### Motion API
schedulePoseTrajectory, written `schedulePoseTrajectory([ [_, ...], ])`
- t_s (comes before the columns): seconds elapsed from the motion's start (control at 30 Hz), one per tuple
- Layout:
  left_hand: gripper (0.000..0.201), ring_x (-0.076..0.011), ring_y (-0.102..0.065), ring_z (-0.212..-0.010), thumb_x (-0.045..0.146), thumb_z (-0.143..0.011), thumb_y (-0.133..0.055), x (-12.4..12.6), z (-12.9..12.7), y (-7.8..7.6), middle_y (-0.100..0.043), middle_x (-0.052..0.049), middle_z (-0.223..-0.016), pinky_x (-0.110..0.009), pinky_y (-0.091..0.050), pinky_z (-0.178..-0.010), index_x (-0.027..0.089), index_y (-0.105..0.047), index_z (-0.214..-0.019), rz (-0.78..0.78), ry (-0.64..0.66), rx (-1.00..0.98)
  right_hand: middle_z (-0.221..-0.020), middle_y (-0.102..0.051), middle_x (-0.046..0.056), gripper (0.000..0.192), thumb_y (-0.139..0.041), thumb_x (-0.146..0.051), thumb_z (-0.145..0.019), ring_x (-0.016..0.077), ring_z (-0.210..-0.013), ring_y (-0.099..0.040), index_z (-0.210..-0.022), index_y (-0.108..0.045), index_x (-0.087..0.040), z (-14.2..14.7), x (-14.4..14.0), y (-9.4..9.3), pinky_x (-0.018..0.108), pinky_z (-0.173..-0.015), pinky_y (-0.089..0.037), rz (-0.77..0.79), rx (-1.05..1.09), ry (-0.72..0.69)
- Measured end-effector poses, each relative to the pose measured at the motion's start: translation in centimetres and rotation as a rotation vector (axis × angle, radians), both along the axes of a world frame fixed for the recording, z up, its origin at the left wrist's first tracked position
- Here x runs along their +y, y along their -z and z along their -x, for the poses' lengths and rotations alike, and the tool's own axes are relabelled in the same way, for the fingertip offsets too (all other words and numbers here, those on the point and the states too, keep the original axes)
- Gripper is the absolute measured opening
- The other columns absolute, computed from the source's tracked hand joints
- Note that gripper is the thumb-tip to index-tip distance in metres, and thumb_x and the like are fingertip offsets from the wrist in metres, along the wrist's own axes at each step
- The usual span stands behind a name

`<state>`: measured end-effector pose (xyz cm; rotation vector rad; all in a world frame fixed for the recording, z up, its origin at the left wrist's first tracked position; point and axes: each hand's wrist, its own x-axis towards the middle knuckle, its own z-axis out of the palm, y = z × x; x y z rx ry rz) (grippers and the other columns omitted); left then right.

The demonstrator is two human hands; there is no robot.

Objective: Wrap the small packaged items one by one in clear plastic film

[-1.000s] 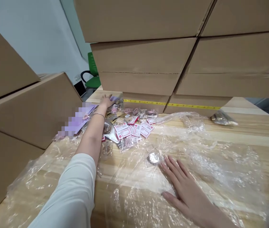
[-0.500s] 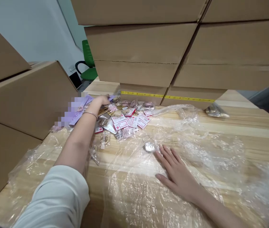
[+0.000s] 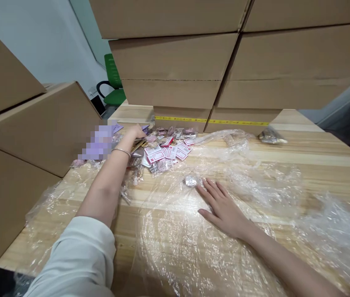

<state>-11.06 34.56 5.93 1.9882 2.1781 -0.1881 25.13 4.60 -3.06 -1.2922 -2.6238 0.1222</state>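
My left hand (image 3: pixel 137 132) reaches to the far side of a heap of small packets, and its fingers are mostly hidden behind the back of the hand. By it lie purple packets (image 3: pixel 97 142), partly blurred. Several white-and-red cards (image 3: pixel 155 154) with printed labels and small clear bags (image 3: pixel 162 166) make up the near side of the heap. My right hand (image 3: pixel 224 208) rests flat on a clear plastic sheet (image 3: pixel 175 247), fingers stretched out. Just beyond its fingertips sits a small shiny silver piece (image 3: pixel 190 180), whose kind I cannot make out.
Stacked cardboard boxes (image 3: pixel 171 57) stand behind the table (image 3: pixel 311 165); more boxes (image 3: pixel 35 128) line the left. Crumpled clear plastic (image 3: pixel 336 231) lies on the right. A small filled bag (image 3: pixel 270 135) sits at the back right. A green chair (image 3: pixel 113 76) stands beyond.
The view has shifted slightly. My left hand remains at the far side of the heap, and my right hand still lies flat beside the silver piece.
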Motion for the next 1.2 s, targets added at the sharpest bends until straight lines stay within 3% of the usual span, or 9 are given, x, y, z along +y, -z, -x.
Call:
schedulePoseTrajectory([
  [0.17,0.035,-0.0244,-0.063,-0.109,0.035,-0.092,-0.065,-1.3,-0.4,-1.0,-0.061,-0.008,-0.125,-0.042,-0.055,-0.089,0.020,-0.060,-0.124,-0.032,0.042,0.044,-0.164,-0.022,0.007,0.071,-0.038,-0.057,-0.100,0.0305,-0.151,-0.019,-0.159,-0.016,-0.026,0.0,0.2,-0.4,0.056,-0.121,-0.023,0.005,0.011,-0.016],
  [0.33,0.040,-0.0295,-0.058,-0.119,0.030,-0.098,-0.051,-5.2,0.0,-3.2,-0.063,-0.016,-0.129,-0.037,-0.046,-0.099,0.010,-0.059,-0.132,-0.191,0.107,0.035,-0.163,-0.024,0.008,0.069,-0.034,-0.059,-0.100,0.0293,-0.151,-0.019,-0.159,-0.016,-0.027,-0.1,0.4,-0.7,0.054,-0.121,-0.021,0.031,0.022,-0.037],
  [0.43,0.045,-0.0321,-0.056,-0.125,0.025,-0.100,-0.041,-9.5,-0.5,-5.4,-0.061,-0.013,-0.136,-0.040,-0.043,-0.104,0.018,-0.051,-0.144,-0.320,0.158,0.018,-0.162,-0.028,0.009,0.066,-0.033,-0.058,-0.101,0.0289,-0.151,-0.020,-0.157,-0.020,-0.027,0.0,0.5,-0.8,0.055,-0.121,-0.020,0.060,0.047,-0.043],
  [0.57,0.053,-0.0313,-0.056,-0.126,0.020,-0.096,-0.042,-18.1,-3.3,-7.2,-0.059,-0.007,-0.140,-0.044,-0.043,-0.107,0.024,-0.043,-0.149,-0.491,0.351,-0.069,-0.155,-0.041,0.012,0.057,-0.029,-0.052,-0.103,0.0276,-0.147,-0.031,-0.150,-0.035,-0.021,-0.2,0.5,-1.3,0.057,-0.121,-0.019,0.025,0.222,0.002],
  [0.67,0.061,-0.0251,-0.050,-0.133,0.013,-0.094,-0.041,-25.1,-6.9,-6.1,-0.051,0.000,-0.149,-0.044,-0.041,-0.113,0.029,-0.034,-0.152,-0.477,0.631,-0.229,-0.142,-0.055,0.011,0.049,-0.025,-0.047,-0.105,0.0254,-0.134,-0.048,-0.140,-0.048,-0.022,-1.1,0.5,-2.6,0.055,-0.115,-0.033,-0.009,0.529,0.138],
  [0.83,0.067,-0.0256,-0.030,-0.148,0.008,-0.094,-0.037,-32.3,-12.3,0.2,-0.041,-0.007,-0.156,-0.049,-0.029,-0.121,0.028,-0.021,-0.156,-0.258,1.128,-0.324,-0.120,-0.065,0.010,0.040,-0.036,-0.049,-0.102,0.0243,-0.106,-0.065,-0.125,-0.057,-0.023,-3.4,-1.4,-5.9,0.047,-0.094,-0.053,0.033,0.859,0.323],
  [0.97,0.074,-0.0297,-0.019,-0.152,0.009,-0.091,-0.040,-33.0,-13.9,3.5,-0.027,-0.014,-0.163,-0.048,-0.026,-0.121,0.023,-0.012,-0.158,-0.010,1.112,-0.256,-0.124,-0.064,0.011,0.047,-0.047,-0.055,-0.097,0.0272,-0.104,-0.065,-0.132,-0.054,-0.024,-4.4,-4.7,-6.5,0.047,-0.087,-0.056,0.381,0.521,0.218],
  [1.1,0.076,-0.0353,-0.013,-0.152,0.032,-0.093,-0.044,-32.1,-14.2,3.0,-0.016,-0.020,-0.164,-0.054,-0.023,-0.120,0.018,-0.008,-0.159,0.216,1.071,-0.243,-0.131,-0.056,0.014,0.061,-0.060,-0.049,-0.090,0.0264,-0.101,-0.064,-0.143,-0.045,-0.024,-4.0,-7.2,-4.7,0.046,-0.088,-0.056,0.441,0.320,0.124],
  [1.2,0.075,-0.0404,-0.018,-0.150,0.051,-0.096,-0.038,-32.2,-15.1,2.8,-0.014,-0.020,-0.165,-0.058,-0.023,-0.118,0.019,-0.013,-0.159,0.185,0.957,-0.243,-0.123,-0.055,0.012,0.061,-0.059,-0.045,-0.090,0.0216,-0.089,-0.063,-0.144,-0.042,-0.024,-3.4,-7.9,-3.9,0.042,-0.081,-0.058,0.463,0.416,0.179],
])
